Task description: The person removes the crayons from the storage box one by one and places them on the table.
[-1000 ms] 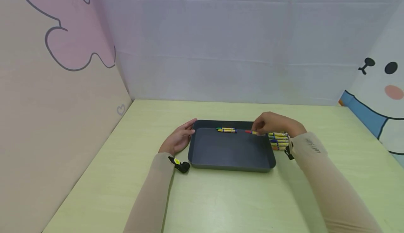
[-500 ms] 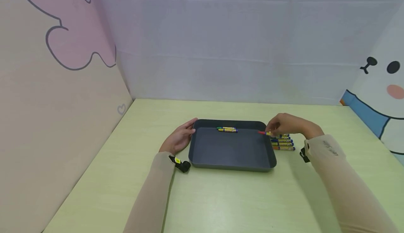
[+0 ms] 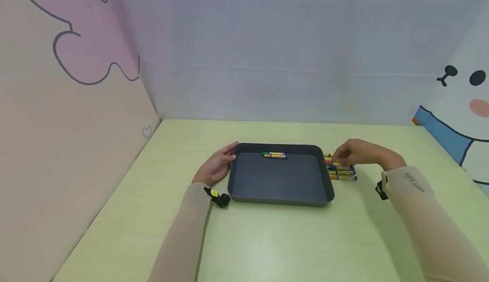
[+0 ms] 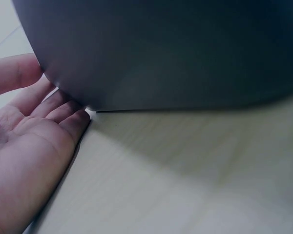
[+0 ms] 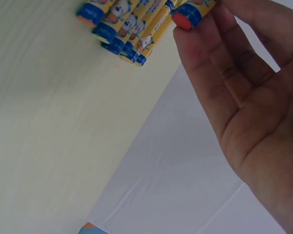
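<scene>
- The right hand (image 3: 357,152) pinches the red crayon (image 3: 330,162) at its fingertips, just off the right side of the dark grey tray (image 3: 280,195), over a row of crayons on the table.
- In the right wrist view, the red crayon (image 5: 188,14) shows its flat red end against the fingers (image 5: 205,73), with the palm turned open towards the camera (the thumb is out of sight, so how firm the pinch is cannot be told).
- The row of crayons (image 3: 341,171) lies side by side, touching, just beside the tray's right wall; their blue and orange ends (image 5: 117,36) appear in the right wrist view.
- The left hand (image 3: 215,167) rests flat against the tray's left wall with straight, relaxed fingers (image 4: 63,109), gripping nothing.
- Two crayons (image 3: 274,155), one green-tipped, lie together inside the tray against its far wall.
- The pale green table (image 3: 267,239) carries all of this, with walls bearing cartoon drawings around it.
- Risks, as a judgement: a light fingertip pinch could let the red crayon slip and roll across the table; fingers brushing the tight row could scatter it; a nudge against the tray's wall could shift it, though the left hand steadies that side.
</scene>
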{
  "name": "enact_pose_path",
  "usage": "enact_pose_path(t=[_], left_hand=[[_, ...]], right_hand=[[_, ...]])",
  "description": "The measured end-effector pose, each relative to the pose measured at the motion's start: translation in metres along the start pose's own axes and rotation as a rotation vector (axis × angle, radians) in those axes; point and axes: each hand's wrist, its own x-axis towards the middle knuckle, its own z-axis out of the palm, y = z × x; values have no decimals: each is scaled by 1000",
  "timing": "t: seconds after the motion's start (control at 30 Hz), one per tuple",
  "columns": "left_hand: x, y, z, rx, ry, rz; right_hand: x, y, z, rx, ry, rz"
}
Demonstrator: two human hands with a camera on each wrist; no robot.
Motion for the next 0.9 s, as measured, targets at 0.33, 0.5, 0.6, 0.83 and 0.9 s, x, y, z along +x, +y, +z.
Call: enact_pose_path(t=[0.33,0.5,0.6,0.83,0.9], left_hand=[[0,1,2,-3,9,-11],[0,2,3,-7,7,-11],[0,3,3,-7,11,-9],[1,2,2,-17,14,-9],[2,2,2,-16,14,-10]], right_hand=[[-8,9,5,27,-40,28],[-10,12,10,55,-65,29],[-10,13,13,57,-72,42],[-10,16,17,80,-97,62],[-10,16,18,86,-95,60]])
